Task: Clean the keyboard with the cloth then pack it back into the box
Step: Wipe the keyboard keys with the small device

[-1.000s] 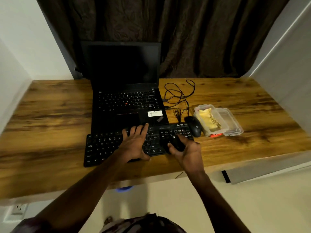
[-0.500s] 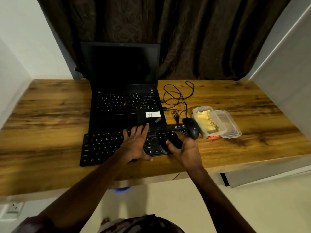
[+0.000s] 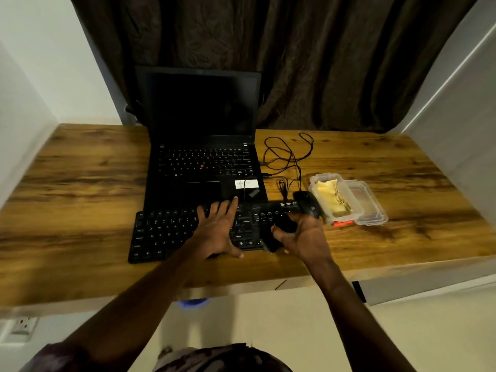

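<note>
Now: keyboard (image 3: 166,232) out on table (image 3: 80,197), both hands on it.
Keyboard lies flat before the laptop (image 3: 204,162); left hand (image 3: 217,229) rests on its middle, grip released, fingers spread. Right hand (image 3: 306,237) over its right end, grip grasping a dark object (image 3: 279,234), too dim to name. Mouse (image 3: 308,204) just beside clear box (image 3: 375,210).

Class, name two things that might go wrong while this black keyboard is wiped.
1. The right hand, holding a dark cloth, works beside the black mouse; a swipe may knock it into the clear plastic tub.
2. Black cables behind the black keyboard may snag when it is lifted.
</note>
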A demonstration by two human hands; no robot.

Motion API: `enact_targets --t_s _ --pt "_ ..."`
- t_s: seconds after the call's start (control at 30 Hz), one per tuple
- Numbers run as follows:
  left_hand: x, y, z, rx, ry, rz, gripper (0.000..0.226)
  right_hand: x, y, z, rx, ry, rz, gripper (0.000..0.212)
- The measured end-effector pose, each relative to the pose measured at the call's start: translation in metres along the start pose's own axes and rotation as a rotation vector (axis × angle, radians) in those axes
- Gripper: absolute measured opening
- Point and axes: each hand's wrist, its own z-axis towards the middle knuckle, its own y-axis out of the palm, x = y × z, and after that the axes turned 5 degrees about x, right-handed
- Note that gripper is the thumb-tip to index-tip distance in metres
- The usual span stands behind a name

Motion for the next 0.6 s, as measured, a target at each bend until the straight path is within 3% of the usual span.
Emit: enact_targets --t_s 0.27,0.5,0.6 --pt "0.0 0.001 0.001 0.004 0.007 0.018 0.151 -0.002 0.022 -0.005 0.014 -0.13 0.077 0.019" --pt "0.002 -0.001 0.002 0.002 -0.003 0.031 0.153 0.005 0.029 -0.019 0.23 -0.205 -0.009 0.031" --pt "0.001 -0.002 0.002 -0.002 -0.01 0.021 0.153 0.004 0.028 -0.022 0.161 -0.127 0.043 0.027"
